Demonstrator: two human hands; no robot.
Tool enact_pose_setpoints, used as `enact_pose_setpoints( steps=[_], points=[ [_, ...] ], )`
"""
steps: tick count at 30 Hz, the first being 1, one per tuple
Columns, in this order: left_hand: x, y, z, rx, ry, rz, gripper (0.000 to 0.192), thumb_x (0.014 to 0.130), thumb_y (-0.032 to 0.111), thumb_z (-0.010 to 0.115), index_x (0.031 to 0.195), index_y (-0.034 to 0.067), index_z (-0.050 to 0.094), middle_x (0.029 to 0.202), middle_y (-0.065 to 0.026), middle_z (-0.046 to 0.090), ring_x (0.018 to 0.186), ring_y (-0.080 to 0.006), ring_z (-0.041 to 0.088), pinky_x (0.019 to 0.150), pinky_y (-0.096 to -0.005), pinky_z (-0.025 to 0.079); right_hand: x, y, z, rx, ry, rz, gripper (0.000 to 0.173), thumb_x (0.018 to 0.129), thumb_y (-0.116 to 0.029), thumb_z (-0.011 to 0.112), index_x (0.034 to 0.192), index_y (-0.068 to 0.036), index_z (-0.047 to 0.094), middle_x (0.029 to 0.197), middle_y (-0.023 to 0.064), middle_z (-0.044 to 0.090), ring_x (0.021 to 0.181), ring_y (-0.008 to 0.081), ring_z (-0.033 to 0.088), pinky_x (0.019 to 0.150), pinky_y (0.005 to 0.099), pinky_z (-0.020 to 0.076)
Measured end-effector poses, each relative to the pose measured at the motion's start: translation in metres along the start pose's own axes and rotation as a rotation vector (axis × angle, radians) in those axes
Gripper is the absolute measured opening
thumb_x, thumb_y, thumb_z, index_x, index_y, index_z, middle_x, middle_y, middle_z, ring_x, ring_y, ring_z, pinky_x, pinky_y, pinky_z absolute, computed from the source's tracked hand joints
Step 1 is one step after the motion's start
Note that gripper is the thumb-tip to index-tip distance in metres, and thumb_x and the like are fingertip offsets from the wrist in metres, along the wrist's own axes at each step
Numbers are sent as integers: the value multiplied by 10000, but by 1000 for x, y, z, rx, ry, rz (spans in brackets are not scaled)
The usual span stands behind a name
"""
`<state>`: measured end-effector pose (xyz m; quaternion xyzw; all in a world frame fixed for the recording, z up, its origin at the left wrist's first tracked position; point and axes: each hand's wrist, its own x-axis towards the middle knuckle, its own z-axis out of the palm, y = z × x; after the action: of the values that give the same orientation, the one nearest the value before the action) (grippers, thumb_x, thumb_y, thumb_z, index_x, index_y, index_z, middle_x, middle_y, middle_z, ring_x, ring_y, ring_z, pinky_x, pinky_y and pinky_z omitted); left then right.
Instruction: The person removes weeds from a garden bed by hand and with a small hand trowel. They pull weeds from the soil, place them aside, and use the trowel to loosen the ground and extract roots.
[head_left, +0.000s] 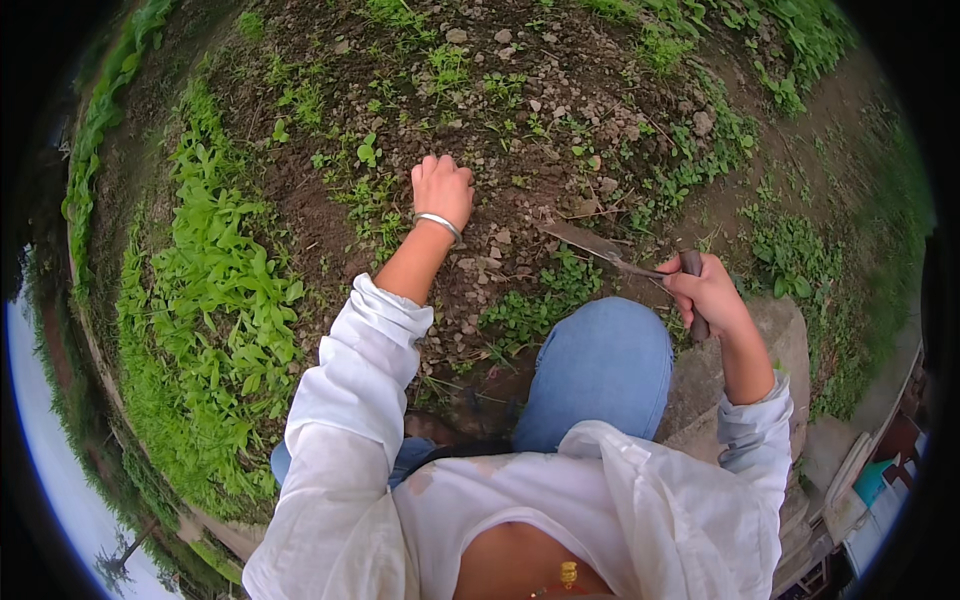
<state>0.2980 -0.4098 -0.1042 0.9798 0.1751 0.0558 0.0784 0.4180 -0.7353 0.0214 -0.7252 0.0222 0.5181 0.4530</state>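
Note:
My left hand (442, 189), with a silver bangle (439, 223) at the wrist, reaches down to the stony soil. Its fingers curl under, and whatever lies beneath them is hidden. Small green weeds (367, 199) grow just left of it. My right hand (709, 294) is wrapped around the dark crosswise handle (691, 262) of a hand trowel. The trowel's narrow metal blade (585, 240) points left, its soil-stained tip at the ground between my hands. Low leafy weeds (574, 281) sit just below the blade.
A dense row of leafy green plants (225, 292) runs along the left. My denim-covered knee (600, 367) rises below the trowel, beside a flat stone slab (772, 337). Clods and pebbles (502, 37) litter the bed ahead. More leafy plants (806, 37) grow at upper right.

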Motion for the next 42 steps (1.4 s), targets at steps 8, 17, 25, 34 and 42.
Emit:
enact_pose_setpoints(
  steps=[8, 17, 25, 34, 42],
  points=[
    [-23, -28, -21, -1062, 28, -626, 78, 749, 109, 680, 767, 33, 672, 724, -20, 626, 633, -94, 552, 597, -227, 434, 4, -7, -1, 1, 4, 6, 152, 775, -36, 544, 906, 38, 522, 482, 23, 461, 336, 113, 426, 318, 263, 357],
    [-52, -13, -27, -1564, 202, -713, 82, 798, 38, 621, 868, 9, 592, 772, -46, 632, 705, -114, 613, 648, -216, 482, 54, -6, 33, -32, 30, -5, 166, 777, -43, 539, 915, 45, 513, 489, 33, 463, 342, 117, 425, 322, 284, 360],
    [-45, -18, -50, -1370, 238, -640, 100, 780, 132, 668, 836, 49, 665, 738, 4, 610, 628, -77, 517, 606, -225, 399, 46, 4, 35, -93, 60, -56, 133, 780, -44, 541, 883, 38, 521, 492, 30, 466, 348, 114, 431, 328, 274, 360],
    [-57, 51, -26, -1004, 231, -295, 68, 686, 119, 697, 752, 107, 690, 694, 14, 607, 633, -124, 523, 709, -277, 362, 95, -11, 31, -109, -38, -10, 149, 769, -73, 567, 880, 11, 514, 483, 9, 436, 348, 110, 407, 319, 270, 357],
    [-38, 88, 48, -775, 304, -259, 72, 673, 145, 714, 704, 120, 655, 629, 16, 588, 649, -131, 527, 766, -306, 304, 116, -65, 20, -213, -99, 58, 218, 735, -80, 591, 565, -48, 457, 485, 10, 442, 369, 102, 419, 339, 271, 380]
  ],
)
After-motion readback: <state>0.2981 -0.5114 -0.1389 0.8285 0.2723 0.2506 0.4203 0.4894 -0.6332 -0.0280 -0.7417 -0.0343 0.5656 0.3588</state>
